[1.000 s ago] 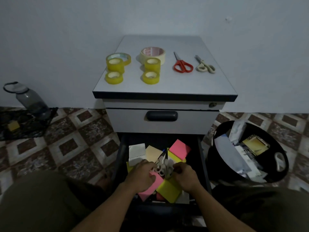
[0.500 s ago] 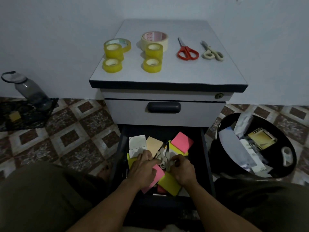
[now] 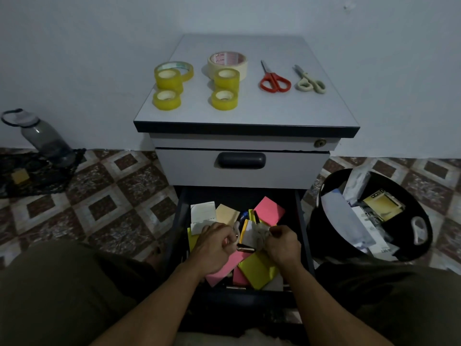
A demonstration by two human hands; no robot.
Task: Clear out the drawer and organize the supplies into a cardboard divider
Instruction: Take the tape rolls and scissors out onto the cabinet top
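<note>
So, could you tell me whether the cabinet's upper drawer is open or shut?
Shut: the upper drawer sits flush in the cabinet, while the lower drawer is pulled out, showing sticky notes.

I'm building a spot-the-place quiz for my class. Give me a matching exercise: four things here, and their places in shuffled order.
Things: 1 red scissors, 2 water bottle, 3 pink sticky pad, 4 yellow packet.
Places: A in the open drawer, B in the black bin, C on the cabinet top, D by the wall, far left.
Pairs: 1-C, 2-D, 3-A, 4-B.
</note>
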